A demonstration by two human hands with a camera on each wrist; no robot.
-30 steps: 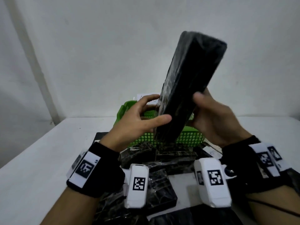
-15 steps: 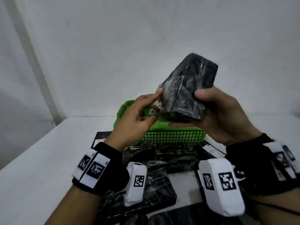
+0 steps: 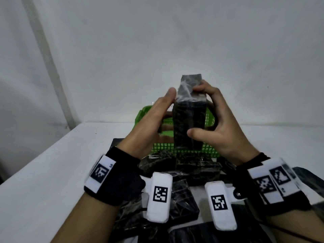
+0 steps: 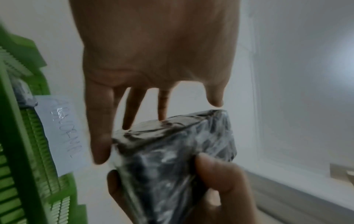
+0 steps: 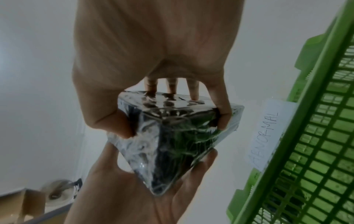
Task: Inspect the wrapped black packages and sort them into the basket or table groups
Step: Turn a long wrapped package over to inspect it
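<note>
I hold one wrapped black package (image 3: 190, 120) upright in front of the green basket (image 3: 208, 151). My right hand (image 3: 203, 111) grips it, thumb on the near face and fingers curled over the right side and top. My left hand (image 3: 163, 111) lies against its left side with straight fingers. In the left wrist view the left hand's fingertips (image 4: 99, 151) touch the package (image 4: 172, 159). In the right wrist view my right hand (image 5: 172, 124) pinches the package (image 5: 168, 144), and the left palm (image 5: 134, 189) supports it from below.
Several more wrapped black packages (image 3: 198, 169) lie on the white table (image 3: 52, 172) between my wrists and the basket. A paper label reading ABNORMAL (image 5: 266, 139) is fixed to the basket's rim (image 5: 316, 106). A white wall stands close behind.
The package has come down from high and tilted to upright, just above the basket's front. Both hands lowered with it, and the right hand shifted its grip.
</note>
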